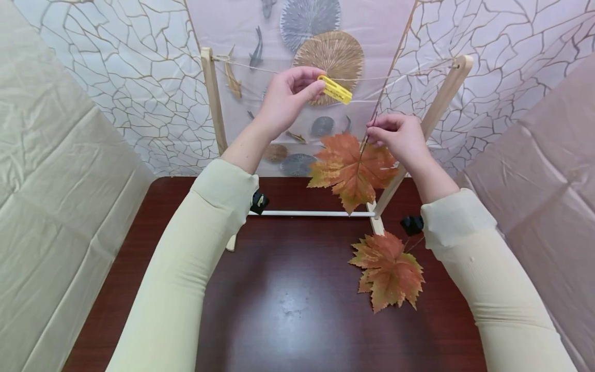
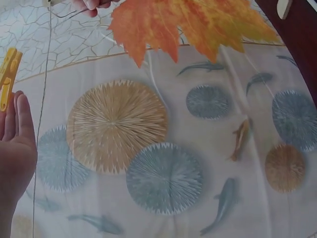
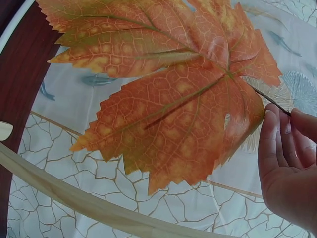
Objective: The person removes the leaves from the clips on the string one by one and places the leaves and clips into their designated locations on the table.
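Observation:
My left hand [image 1: 290,98] pinches a yellow clothespin [image 1: 335,90] between thumb and fingers, close to the string [image 1: 381,78] stretched across a wooden frame. In the left wrist view the yellow clothespin [image 2: 9,79] stands beside the string [image 2: 43,99]. My right hand [image 1: 400,137] pinches the thin dark stem of an orange maple leaf [image 1: 355,168], which hangs below the fingers with its tip pointing down. The right wrist view shows that leaf [image 3: 168,99] large, its stem between thumb and fingertips of the right hand [image 3: 287,163].
Another orange leaf bunch [image 1: 388,271] lies on the dark red table [image 1: 288,320]. The frame's left post [image 1: 214,103] and right post [image 1: 446,98] rise on either side, joined low by a white rod [image 1: 311,213]. Patterned cloth [image 1: 116,93] hangs behind.

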The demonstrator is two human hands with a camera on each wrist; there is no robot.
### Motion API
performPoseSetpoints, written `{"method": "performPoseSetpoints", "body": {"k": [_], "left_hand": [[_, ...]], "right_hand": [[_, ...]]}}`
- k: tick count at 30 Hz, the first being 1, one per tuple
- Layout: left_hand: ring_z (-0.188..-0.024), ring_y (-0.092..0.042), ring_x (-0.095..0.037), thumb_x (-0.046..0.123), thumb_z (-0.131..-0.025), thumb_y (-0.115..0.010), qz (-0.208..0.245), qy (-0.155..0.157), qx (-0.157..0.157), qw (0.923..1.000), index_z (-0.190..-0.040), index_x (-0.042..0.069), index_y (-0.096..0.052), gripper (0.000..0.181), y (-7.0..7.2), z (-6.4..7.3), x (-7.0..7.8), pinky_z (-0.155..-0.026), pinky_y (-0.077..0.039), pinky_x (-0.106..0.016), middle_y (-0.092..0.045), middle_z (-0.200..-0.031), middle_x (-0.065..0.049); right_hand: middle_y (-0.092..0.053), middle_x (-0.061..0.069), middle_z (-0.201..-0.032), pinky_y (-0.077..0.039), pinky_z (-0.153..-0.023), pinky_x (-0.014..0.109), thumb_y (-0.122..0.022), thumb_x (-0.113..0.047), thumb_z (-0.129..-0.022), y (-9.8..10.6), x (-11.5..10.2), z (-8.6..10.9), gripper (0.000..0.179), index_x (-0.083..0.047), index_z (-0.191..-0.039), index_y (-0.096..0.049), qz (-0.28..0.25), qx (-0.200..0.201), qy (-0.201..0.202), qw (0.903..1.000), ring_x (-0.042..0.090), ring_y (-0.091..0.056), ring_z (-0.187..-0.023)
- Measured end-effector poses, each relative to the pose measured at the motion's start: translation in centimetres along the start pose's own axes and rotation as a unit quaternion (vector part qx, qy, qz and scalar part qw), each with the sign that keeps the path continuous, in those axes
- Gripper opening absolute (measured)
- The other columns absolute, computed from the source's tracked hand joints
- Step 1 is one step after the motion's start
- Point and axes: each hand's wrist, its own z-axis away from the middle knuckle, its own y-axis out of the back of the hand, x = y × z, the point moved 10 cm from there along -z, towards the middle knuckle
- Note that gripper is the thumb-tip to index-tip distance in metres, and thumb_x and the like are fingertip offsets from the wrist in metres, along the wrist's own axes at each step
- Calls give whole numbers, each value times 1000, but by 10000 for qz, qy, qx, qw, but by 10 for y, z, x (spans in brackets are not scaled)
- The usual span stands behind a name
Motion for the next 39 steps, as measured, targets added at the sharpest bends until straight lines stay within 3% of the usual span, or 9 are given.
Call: {"method": "performPoseSetpoints", "body": {"k": [7, 14, 20, 23, 26, 31, 39], "left_hand": [[-98, -62, -24, 5, -90, -59, -4, 298, -349, 9989, -118, -4, -56, 30, 6, 18, -21, -88, -51, -26, -64, -106, -14], [-87, -62, -15, 3, -90, -58, 105, 617, -311, 9976, -120, -5, -51, 32, 19, 41, -51, -84, -53, -24, -62, -104, -13], [-92, -61, -10, 1, -89, -59, -104, 630, -219, 9977, -124, -5, -51, 36, 34, 63, -76, -90, -50, -25, -62, -110, -16], [-92, -60, -7, 2, -88, -60, -241, 676, -233, 9972, -121, -6, -52, 35, 41, 73, -87, -88, -50, -22, -63, -106, -10], [-90, -60, -5, 1, -86, -62, -240, 741, -223, 9967, -117, -6, -54, 33, 48, 82, -96, -83, -50, -19, -64, -99, 1], [-87, -62, -4, -2, -83, -64, -146, 820, -202, 9963, -110, -4, -55, 28, 61, 98, -110, -78, -52, -17, -65, -90, 12], [-92, -61, -3, 5, -84, -66, -620, 1335, 16, 9891, -113, -1, -54, 32, 93, 128, -142, -79, -51, -16, -65, -100, 2]], "right_hand": [[-64, -14, -65, -52, -58, 16, -60, -11, -90, 2, 6, 10, 13, 0, -89, -65, -269, 2, -23, 9996, 1, -63, -58], [-65, -13, -65, -53, -58, 17, -60, -10, -90, 11, 13, 24, 13, -14, -80, -67, -436, 5, -53, 9990, 3, -63, -58], [-64, -14, -66, -54, -58, 18, -60, -14, -91, 21, 25, 35, 9, -8, -89, -66, -101, 52, -123, 9999, 3, -64, -59], [-64, -16, -66, -54, -57, 18, -60, -16, -91, 26, 32, 40, 9, -8, -92, -65, 19, 55, -151, 9999, 2, -64, -59], [-65, -15, -65, -54, -56, 18, -59, -13, -91, 31, 40, 44, 7, -15, -88, -65, -128, -17, -165, 9998, 2, -64, -58], [-66, -11, -66, -54, -56, 18, -57, -7, -91, 39, 56, 50, 19, -21, -82, -65, -556, -211, -227, 9980, 4, -64, -57], [-67, -9, -67, -54, -55, 19, -55, -3, -91, 48, 92, 63, 25, -22, -79, -65, -1071, -412, -490, 9922, 5, -65, -56]]}}
